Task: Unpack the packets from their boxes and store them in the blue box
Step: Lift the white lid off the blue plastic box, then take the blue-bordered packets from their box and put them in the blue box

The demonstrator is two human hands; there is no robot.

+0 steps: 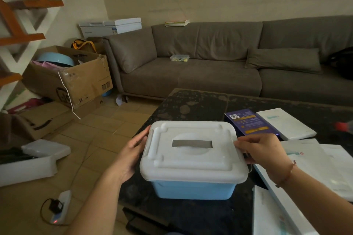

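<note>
The blue box [193, 190] stands on the dark table [191, 105] with its white lid [193, 150] on top. My left hand [131, 155] presses against the lid's left edge by the side clip. My right hand [262, 149] holds the lid's right edge, fingers curled on the rim. To the right lie a purple flat box [248, 121] and several white flat boxes [284, 123], [313, 160], [271, 213]. No loose packets are visible.
A grey sofa [210, 66] runs behind the table. Cardboard boxes [70, 76] and white foam [28, 160] sit on the tiled floor at the left, with a power strip [61, 208] near the table's corner. A red-capped object [343, 126] is blurred at the right edge.
</note>
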